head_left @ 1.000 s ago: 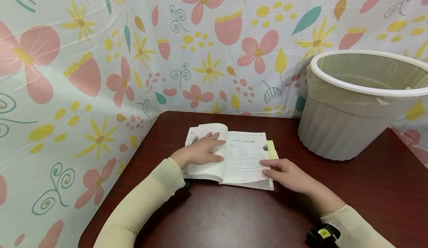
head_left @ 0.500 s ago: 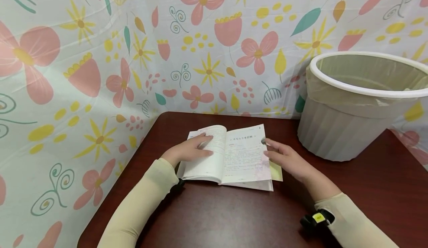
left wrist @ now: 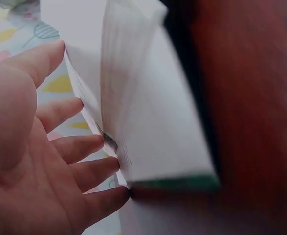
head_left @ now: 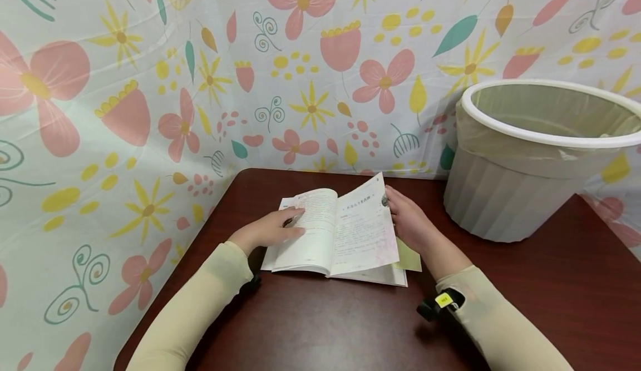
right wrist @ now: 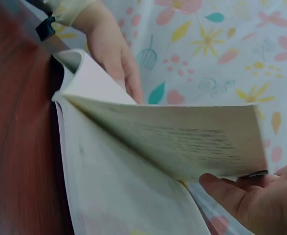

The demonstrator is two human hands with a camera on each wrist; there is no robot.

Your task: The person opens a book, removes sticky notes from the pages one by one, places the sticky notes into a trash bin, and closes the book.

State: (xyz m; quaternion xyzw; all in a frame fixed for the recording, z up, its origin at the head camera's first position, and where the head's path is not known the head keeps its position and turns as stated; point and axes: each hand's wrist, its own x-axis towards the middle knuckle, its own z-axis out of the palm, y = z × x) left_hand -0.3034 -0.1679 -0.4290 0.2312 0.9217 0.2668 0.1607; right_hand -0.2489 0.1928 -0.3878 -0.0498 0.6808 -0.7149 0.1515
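An open book with printed pages lies on the dark wooden table. At its left side my left hand reaches over the left page, thumb and fingers spread; in the left wrist view its fingertips are right at the page edges. A right-hand page stands lifted at a slant. My right hand is at its outer edge, the fingers partly hidden behind it. From the right wrist view, a fingertip touches the underside of that raised page.
A yellow-green sheet sticks out from the book's right side. At the back right stands a grey bin with a white rim and a clear liner. Flower-patterned cloth hangs behind and to the left of the table.
My right hand has moved up and left, raising the right page off those beneath. My left hand has slid left across the left page.
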